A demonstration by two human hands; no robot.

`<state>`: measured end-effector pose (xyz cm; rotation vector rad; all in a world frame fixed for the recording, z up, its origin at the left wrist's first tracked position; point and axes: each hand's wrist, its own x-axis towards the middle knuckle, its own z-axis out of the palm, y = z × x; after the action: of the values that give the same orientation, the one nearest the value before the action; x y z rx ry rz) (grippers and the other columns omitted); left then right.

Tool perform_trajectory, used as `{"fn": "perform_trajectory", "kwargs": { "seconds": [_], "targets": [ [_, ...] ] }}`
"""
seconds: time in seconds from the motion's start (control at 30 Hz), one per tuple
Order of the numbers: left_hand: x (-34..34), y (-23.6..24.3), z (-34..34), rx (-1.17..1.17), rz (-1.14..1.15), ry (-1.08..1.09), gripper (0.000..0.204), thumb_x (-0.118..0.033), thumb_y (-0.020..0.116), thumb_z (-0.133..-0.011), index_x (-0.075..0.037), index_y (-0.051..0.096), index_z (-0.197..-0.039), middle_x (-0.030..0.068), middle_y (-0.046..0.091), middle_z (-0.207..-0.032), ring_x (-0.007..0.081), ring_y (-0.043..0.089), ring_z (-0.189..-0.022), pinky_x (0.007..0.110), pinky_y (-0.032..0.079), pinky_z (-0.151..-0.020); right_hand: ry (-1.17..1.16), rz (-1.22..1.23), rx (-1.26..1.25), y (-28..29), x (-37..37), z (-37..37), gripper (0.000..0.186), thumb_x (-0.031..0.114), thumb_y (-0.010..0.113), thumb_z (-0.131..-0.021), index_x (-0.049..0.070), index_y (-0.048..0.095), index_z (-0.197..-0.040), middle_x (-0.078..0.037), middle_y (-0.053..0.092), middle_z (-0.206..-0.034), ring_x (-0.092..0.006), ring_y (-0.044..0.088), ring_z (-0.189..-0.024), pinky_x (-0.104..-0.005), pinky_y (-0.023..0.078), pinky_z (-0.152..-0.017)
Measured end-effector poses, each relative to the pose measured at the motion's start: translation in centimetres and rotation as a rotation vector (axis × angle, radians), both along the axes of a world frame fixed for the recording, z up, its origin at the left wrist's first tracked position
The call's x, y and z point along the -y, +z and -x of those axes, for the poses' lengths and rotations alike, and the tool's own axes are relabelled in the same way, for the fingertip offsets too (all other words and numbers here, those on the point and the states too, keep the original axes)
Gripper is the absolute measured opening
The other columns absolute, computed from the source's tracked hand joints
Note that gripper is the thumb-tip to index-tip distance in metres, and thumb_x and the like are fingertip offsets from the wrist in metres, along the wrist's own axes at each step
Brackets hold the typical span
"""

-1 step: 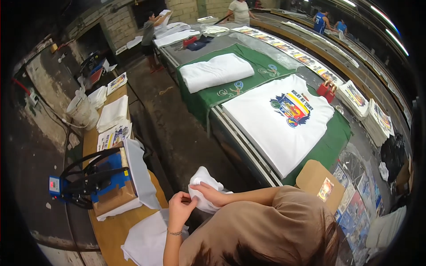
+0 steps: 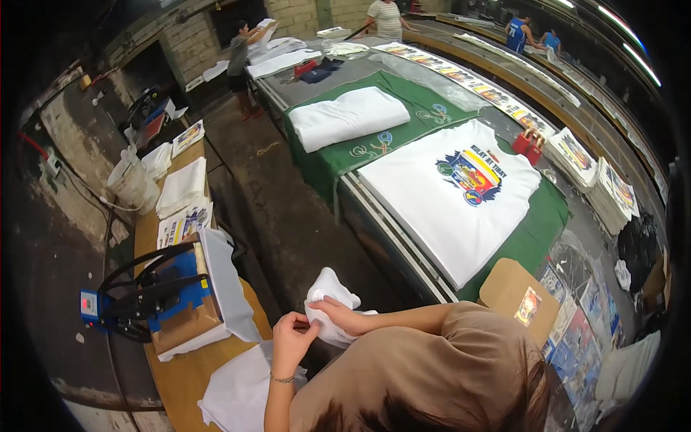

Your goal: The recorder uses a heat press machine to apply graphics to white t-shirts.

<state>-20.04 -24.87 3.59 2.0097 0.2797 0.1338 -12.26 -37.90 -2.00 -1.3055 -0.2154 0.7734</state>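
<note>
Between my hands, low in the middle, is a bunched white fabric piece [image 2: 325, 284]. My right hand [image 2: 338, 317] grips it from the right with fingers curled on it. My left hand [image 2: 291, 331], wearing a bracelet at the wrist, pinches at the fabric's left side. More white cloth [image 2: 230, 389] lies below on the wooden bench. To the left stands a heat press [image 2: 173, 295] with blue plate and black handles. A white shirt [image 2: 417, 209] with a colourful front print lies flat on a green cloth [image 2: 324, 165] on the long table ahead.
A rolled white fabric [image 2: 349, 115] rests farther back. Print stacks [image 2: 572, 155], red tools [image 2: 527, 147] and cardboard [image 2: 493, 288] line the right. The bench [image 2: 245, 295] holds folded cloth [image 2: 180, 187]; a bucket [image 2: 129, 183] is beside it. Several co-workers [image 2: 389, 18] stand at far tables, one [image 2: 237, 57] lifting cloth.
</note>
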Motion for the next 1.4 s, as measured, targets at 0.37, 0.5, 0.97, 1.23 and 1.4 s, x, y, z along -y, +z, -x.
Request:
{"fn": "perform_trajectory", "kwargs": {
  "seconds": [0.37, 0.5, 0.97, 1.23, 1.4],
  "targets": [
    [0.8, -0.4, -1.7, 0.157, -0.152, 0.055, 0.016, -0.006, 0.069, -0.07, 0.004, 0.056, -0.07, 0.0115, 0.06, -0.069, 0.021, 0.061, -0.059, 0.03, 0.049, -0.057, 0.04, 0.133, 0.155, 2.2, 2.0, -1.9, 0.05, 0.051, 0.056, -0.091, 0.001, 0.049, -0.087, -0.001, 0.044, -0.076, -0.0075, 0.04, -0.072, -0.0251, 0.036, -0.059],
    [-0.8, 0.2, -1.7, 0.04, -0.347, 0.196, 0.014, -0.002, 0.064, -0.07, 0.002, 0.051, -0.067, 0.013, 0.06, -0.072, 0.0234, 0.06, -0.067, 0.031, 0.048, -0.063, 0.002, -0.26, -0.227, 5.4, 2.5, -3.8, 0.037, 0.035, 0.054, -0.096, 0.007, 0.052, -0.121, -0.003, 0.061, -0.108, -0.0099, 0.055, -0.097, -0.0274, 0.047, -0.081],
    [-2.8, -10.6, 0.6, 0.006, -0.635, -0.375, 0.032, -0.033, 0.072, -0.074, -0.006, 0.066, -0.089, 0.0133, 0.063, -0.073, 0.035, 0.059, -0.063, 0.039, 0.048, -0.059, -0.754, -0.457, -0.072, 8.7, 12.1, -15.7, 0.046, 0.041, 0.053, -0.094, 0.0, 0.059, -0.114, -0.008, 0.063, -0.108, -0.0164, 0.059, -0.102, -0.0286, 0.044, -0.093],
    [-3.4, -19.6, 14.4, -0.427, -0.213, 0.006, 0.052, -0.042, 0.06, -0.084, 0.001, 0.059, -0.112, 0.0257, 0.062, -0.098, 0.0354, 0.059, -0.094, 0.042, 0.043, -0.088, -0.737, -0.725, -0.097, 8.7, 15.9, -16.9, 0.043, 0.039, 0.054, -0.093, 0.002, 0.056, -0.115, -0.012, 0.064, -0.104, -0.025, 0.064, -0.093, -0.0383, 0.052, -0.084],
    [-8.3, -15.6, 16.7, -0.354, -0.177, 0.309, 0.059, -0.046, 0.05, -0.092, 0.004, 0.054, -0.123, 0.0275, 0.06, -0.106, 0.0344, 0.056, -0.103, 0.037, 0.04, -0.096, -0.641, -0.6, -0.249, 6.9, 9.5, -14.2, 0.035, 0.035, 0.058, -0.092, 0.005, 0.059, -0.109, -0.009, 0.066, -0.094, -0.02, 0.065, -0.081, -0.0326, 0.054, -0.072]
  ]
}}
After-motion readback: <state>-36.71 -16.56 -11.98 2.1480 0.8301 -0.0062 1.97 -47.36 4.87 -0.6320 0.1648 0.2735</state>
